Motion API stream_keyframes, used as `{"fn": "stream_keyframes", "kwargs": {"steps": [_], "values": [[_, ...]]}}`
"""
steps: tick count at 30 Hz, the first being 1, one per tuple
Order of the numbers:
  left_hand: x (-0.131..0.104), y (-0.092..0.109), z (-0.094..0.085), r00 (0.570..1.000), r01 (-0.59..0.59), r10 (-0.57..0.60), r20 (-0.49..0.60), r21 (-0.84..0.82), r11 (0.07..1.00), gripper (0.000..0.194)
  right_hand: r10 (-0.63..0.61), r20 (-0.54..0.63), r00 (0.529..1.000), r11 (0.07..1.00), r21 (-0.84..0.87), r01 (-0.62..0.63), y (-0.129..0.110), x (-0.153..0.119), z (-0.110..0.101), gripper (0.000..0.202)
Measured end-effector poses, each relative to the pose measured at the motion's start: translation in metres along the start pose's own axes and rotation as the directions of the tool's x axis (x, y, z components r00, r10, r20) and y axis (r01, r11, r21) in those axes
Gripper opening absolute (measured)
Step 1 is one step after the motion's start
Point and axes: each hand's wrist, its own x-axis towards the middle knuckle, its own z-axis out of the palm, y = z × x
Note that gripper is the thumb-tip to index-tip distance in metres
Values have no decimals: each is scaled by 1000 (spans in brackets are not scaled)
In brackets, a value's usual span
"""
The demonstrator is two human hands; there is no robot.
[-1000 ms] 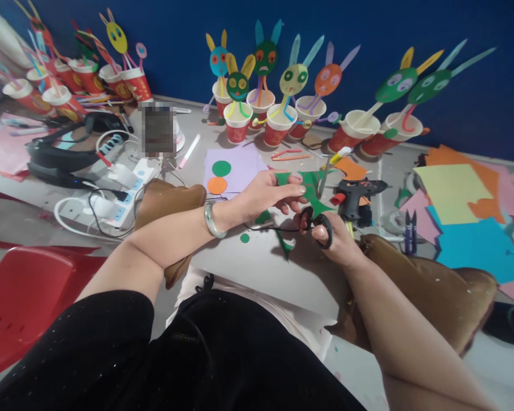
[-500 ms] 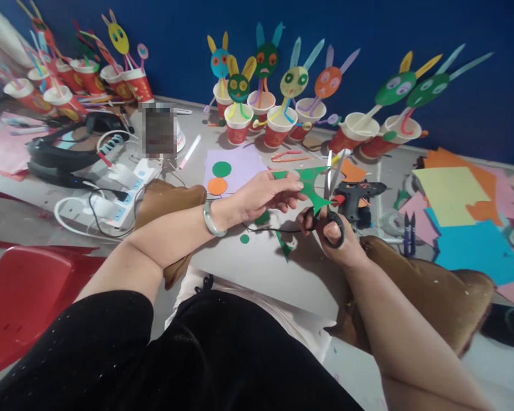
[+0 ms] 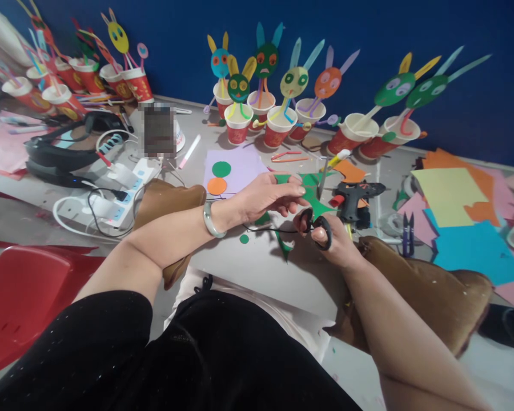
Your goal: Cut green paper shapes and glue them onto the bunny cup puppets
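My left hand (image 3: 268,197) pinches a jagged sheet of green paper (image 3: 310,191) between thumb and fingers, above the table. My right hand (image 3: 338,245) has its thumb and fingers through the black handles of a pair of scissors (image 3: 322,182). The blades are close together, up against the right part of the green paper. Beneath the hands lie green paper scraps (image 3: 285,249) and a small green circle (image 3: 244,239). Left of my left hand, a green circle (image 3: 221,169) and an orange circle (image 3: 217,186) rest on a purple sheet (image 3: 244,160).
Red paper cups (image 3: 237,131) with paper animal heads stand along the blue wall. A black glue gun (image 3: 357,200) lies just right of the scissors. Coloured sheets (image 3: 480,245) and purple-handled snips (image 3: 408,237) lie farther right. A power strip (image 3: 131,194) with cables sits left.
The scissor blades, spread apart half a second ago, have come together at the green paper. My right hand has shifted slightly left and turned; my left hand stays nearly still.
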Motion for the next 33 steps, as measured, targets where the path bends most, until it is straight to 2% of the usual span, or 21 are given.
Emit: {"fn": "stream_keyframes", "kwargs": {"steps": [9, 33], "values": [[-1, 1, 2, 1000, 17, -17, -13, 16, 1000, 22, -3, 29, 1000, 1000, 22, 2, -2, 1, 0, 79], [-2, 2, 1, 1000, -25, 26, -15, 66, 998, 23, 51, -27, 998, 999, 15, -50, 1, -1, -1, 80]]}}
